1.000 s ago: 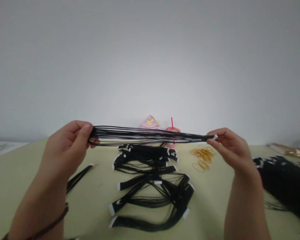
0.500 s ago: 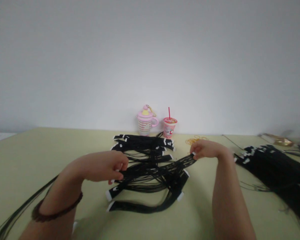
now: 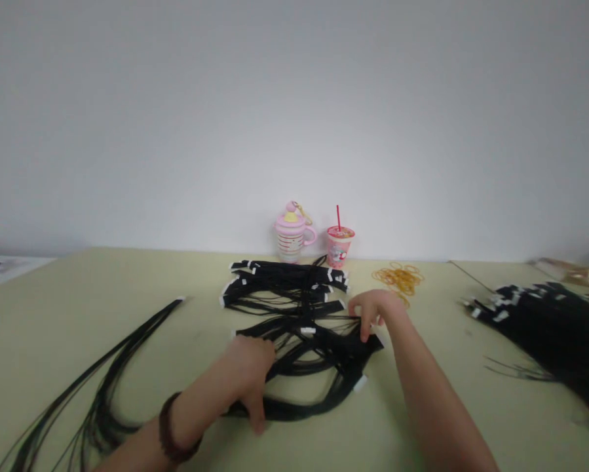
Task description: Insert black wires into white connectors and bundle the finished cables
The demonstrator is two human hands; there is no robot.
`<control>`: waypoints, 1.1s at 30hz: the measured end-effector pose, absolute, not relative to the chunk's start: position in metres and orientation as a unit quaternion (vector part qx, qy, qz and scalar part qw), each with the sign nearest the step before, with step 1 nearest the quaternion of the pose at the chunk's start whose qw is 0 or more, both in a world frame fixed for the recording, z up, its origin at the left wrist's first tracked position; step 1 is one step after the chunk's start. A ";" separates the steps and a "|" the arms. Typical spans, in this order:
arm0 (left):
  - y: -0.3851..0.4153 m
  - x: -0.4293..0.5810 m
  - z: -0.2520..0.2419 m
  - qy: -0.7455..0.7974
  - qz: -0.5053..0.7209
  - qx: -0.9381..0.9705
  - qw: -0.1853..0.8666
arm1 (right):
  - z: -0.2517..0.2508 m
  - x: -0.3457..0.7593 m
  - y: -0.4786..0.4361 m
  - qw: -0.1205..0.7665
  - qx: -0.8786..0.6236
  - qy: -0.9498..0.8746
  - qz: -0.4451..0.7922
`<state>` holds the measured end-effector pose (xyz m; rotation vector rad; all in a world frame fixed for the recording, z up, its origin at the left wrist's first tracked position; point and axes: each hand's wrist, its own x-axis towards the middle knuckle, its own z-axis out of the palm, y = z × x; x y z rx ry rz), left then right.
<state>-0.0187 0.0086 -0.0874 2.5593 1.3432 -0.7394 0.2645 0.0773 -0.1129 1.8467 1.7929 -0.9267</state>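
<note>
Bundles of thin black cables with white end pieces (image 3: 318, 410) lie across the table in front of me. My left hand (image 3: 249, 367) is over their left ends. Its thumb is spread toward me, apart from the fingers, and the hand hides the cable ends beneath it. On the right, my right hand (image 3: 373, 311) has its fingers bent down around the end of a cable bundle (image 3: 343, 341). Beyond both hands, more cable bundles (image 3: 274, 269) are stacked, with a dark strand crossing their middle.
A pink lidded cup (image 3: 290, 239) and a small pink cup with a straw (image 3: 339, 246) stand against the wall. Yellow rubber bands (image 3: 399, 276) lie right of them. A large pile of black cables (image 3: 550, 334) is at right; loose cables (image 3: 122, 347) trail at left.
The cable bundle stretched between my hands has been lowered onto the others. My left hand has moved toward me and spread its thumb; my right hand has come down and left.
</note>
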 end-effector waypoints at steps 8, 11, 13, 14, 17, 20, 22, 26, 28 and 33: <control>-0.029 -0.064 -0.128 0.443 -0.183 0.877 0.022 | -0.111 0.276 -0.002 0.058 0.594 0.779 -0.194; -0.031 -0.075 -0.136 0.461 -0.183 0.868 0.003 | -0.113 0.284 -0.047 0.004 0.585 0.797 -0.152; -0.026 -0.079 -0.137 0.469 -0.165 0.867 -0.027 | -0.118 0.284 -0.064 0.000 0.584 0.801 -0.130; -0.022 -0.079 -0.137 0.474 -0.153 0.866 -0.049 | -0.121 0.282 -0.067 0.004 0.590 0.799 -0.116; -0.009 -0.081 -0.135 0.495 -0.130 0.854 -0.091 | -0.129 0.275 -0.061 0.027 0.609 0.789 -0.076; -0.004 -0.083 -0.128 0.500 -0.150 0.852 -0.032 | -0.125 0.266 -0.044 0.011 0.563 0.822 -0.086; -0.006 -0.083 -0.124 0.467 -0.159 0.869 0.043 | -0.114 0.257 -0.028 -0.022 0.505 0.855 -0.120; -0.005 -0.072 -0.127 0.451 -0.170 0.872 0.083 | -0.100 0.230 0.018 -0.017 0.511 0.855 -0.083; 0.001 -0.067 -0.135 0.450 -0.154 0.879 0.041 | -0.107 0.219 0.043 0.001 0.552 0.832 -0.054; 0.021 -0.070 -0.162 0.442 -0.099 0.891 -0.030 | -0.142 0.222 0.071 0.065 0.584 0.809 -0.036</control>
